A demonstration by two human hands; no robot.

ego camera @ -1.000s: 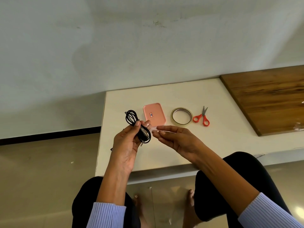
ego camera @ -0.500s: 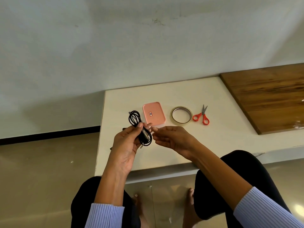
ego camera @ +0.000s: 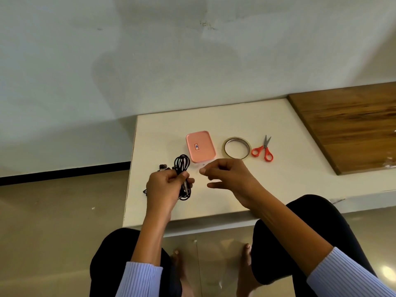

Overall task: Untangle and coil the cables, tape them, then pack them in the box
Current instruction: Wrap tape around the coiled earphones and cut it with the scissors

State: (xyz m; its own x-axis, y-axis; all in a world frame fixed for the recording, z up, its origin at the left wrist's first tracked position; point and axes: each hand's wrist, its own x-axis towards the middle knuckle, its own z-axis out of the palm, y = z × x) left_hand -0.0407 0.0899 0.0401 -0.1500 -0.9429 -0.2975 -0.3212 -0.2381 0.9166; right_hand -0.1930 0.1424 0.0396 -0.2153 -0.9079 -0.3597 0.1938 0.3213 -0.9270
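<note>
Pale wall and a glossy floor framed a white desk (ego camera: 289,179) where the pink box (ego camera: 200,146) served as the landmark for everything else. Just right of the box lay the tape roll (ego camera: 237,148), and beyond that the red-handled scissors (ego camera: 263,149); a wooden board (ego camera: 351,127) sat farther right again. Below and left of the box, the left hand (ego camera: 165,187) gripped the coiled black cable (ego camera: 182,174), its fingers curled round the middle of the bundle so that loops stood out above and below the fist. A second bit of black cable (ego camera: 162,167) showed on the desk to the left of that hand. The right hand (ego camera: 229,176) hung just below the box, thumb and forefinger pressed together as if pinching a strip of clear tape, though no strip could be made out, so whether it held anything could not be told. Half a second earlier both hands had met at the coil; now the right one had drawn away to the right, and the coil had dropped lower toward the desk. That suggested the taping of this coil was either finished or paused for another piece. Packing remained undone, since the box was still lidded.
</note>
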